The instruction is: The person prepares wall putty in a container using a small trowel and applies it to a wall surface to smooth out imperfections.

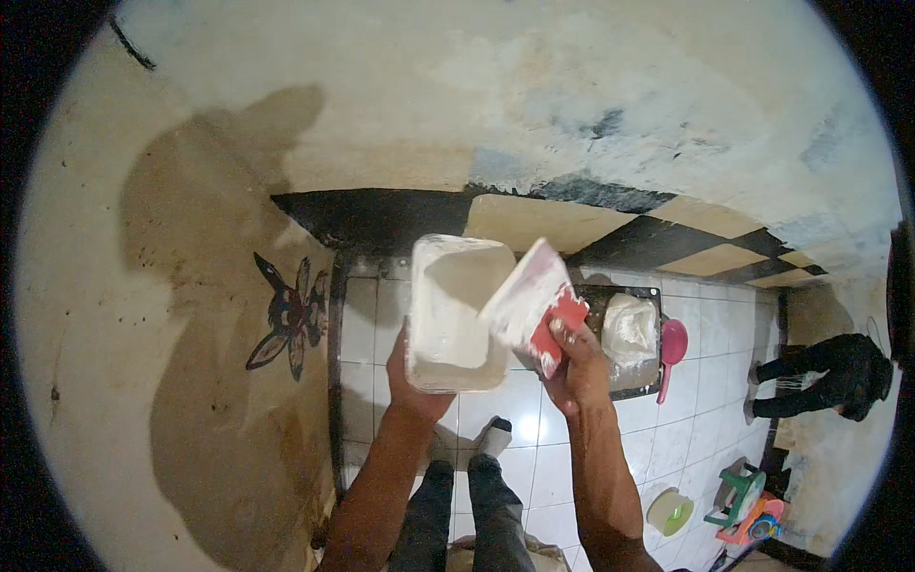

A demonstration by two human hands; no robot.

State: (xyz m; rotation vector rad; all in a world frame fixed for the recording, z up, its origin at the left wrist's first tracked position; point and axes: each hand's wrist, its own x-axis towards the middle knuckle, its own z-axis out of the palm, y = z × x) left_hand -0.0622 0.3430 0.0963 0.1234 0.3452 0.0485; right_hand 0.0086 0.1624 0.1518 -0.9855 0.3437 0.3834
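Note:
My left hand (pixel 419 393) grips the near left side of a white rectangular plastic tub (pixel 460 377), held above the floor. Its inside is coated with pale, putty-like paste. In my right hand (pixel 581 372) is a red putty scraper (pixel 569 311), its broad face smeared thickly with white paste. My fingers close round the red part. The scraper tilts beside the tub's right wall and overlaps its edge; whether they touch, I cannot tell.
A black tray (pixel 637 391) with a bag of white powder (pixel 629 329) lies on the white tiles. Beside it is a pink dipper (pixel 673 338). A patchy wall (pixel 400 105) rises ahead. At right are a pale basin (pixel 660 515), a green-and-white stool (pixel 745 496) and a person (pixel 829 377) in dark clothes.

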